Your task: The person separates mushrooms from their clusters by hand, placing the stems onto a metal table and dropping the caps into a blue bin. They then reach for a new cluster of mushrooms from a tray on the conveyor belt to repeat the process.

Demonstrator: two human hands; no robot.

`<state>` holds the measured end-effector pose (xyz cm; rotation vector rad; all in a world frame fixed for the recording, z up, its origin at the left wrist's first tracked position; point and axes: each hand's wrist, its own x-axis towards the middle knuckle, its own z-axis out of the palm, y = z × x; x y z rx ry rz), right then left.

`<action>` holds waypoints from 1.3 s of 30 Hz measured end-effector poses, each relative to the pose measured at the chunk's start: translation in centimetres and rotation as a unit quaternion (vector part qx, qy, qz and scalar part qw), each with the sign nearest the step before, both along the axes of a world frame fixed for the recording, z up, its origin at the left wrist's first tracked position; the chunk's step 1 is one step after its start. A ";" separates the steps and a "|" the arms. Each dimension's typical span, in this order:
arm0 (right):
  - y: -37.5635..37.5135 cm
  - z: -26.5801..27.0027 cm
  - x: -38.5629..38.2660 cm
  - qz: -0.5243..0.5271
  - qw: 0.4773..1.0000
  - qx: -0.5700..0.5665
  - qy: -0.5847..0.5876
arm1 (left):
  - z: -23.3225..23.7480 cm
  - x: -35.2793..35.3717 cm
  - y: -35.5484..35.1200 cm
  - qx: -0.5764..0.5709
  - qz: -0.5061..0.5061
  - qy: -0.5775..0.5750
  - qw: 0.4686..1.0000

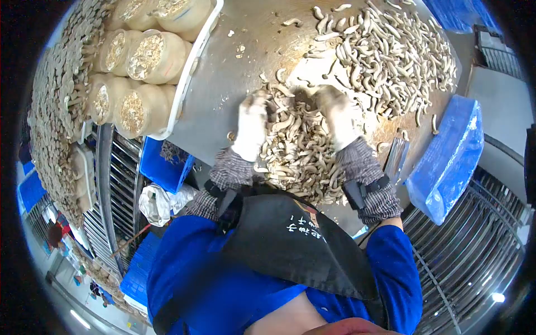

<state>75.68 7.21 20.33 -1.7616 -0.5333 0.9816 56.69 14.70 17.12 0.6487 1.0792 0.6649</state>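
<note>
My left hand [252, 120], in a soiled white glove, is at the far left edge of a heap of small curved mushrooms [301, 148] on the metal table. Its fingers are curled inward and closed, but what they hold is hidden. Across the heap, my right hand [336, 114], also gloved, bends toward the left one, and motion blurs its fingers. Between the two hands lies a dark brown patch [302, 99] that I cannot make out. Loose mushrooms [281, 89] lie beside my left fingertips. The near heap reaches back to my black apron [290, 240].
A larger mushroom pile [391, 61] covers the table's far right. On the left, a white crate [187, 84] holds several bottles [151, 56] with pale, crumbly filling. A blue plastic-covered bin [446, 159] stands at the right edge; a blue basket [162, 167] sits below left. Metal racks flank me.
</note>
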 end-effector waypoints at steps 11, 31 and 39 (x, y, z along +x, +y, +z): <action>4.8 -4.9 -2.9 0.310 0.732 0.061 -0.604 | -5.6 -10.3 1.9 -0.073 0.183 -0.233 0.952; -0.9 -2.0 0.0 0.437 0.844 0.047 -0.307 | -0.5 -10.2 -3.6 0.196 -0.199 0.153 0.948; -2.8 -2.6 -1.0 0.530 0.725 -0.038 -0.438 | -0.2 -9.1 -3.4 0.197 -0.189 0.165 0.948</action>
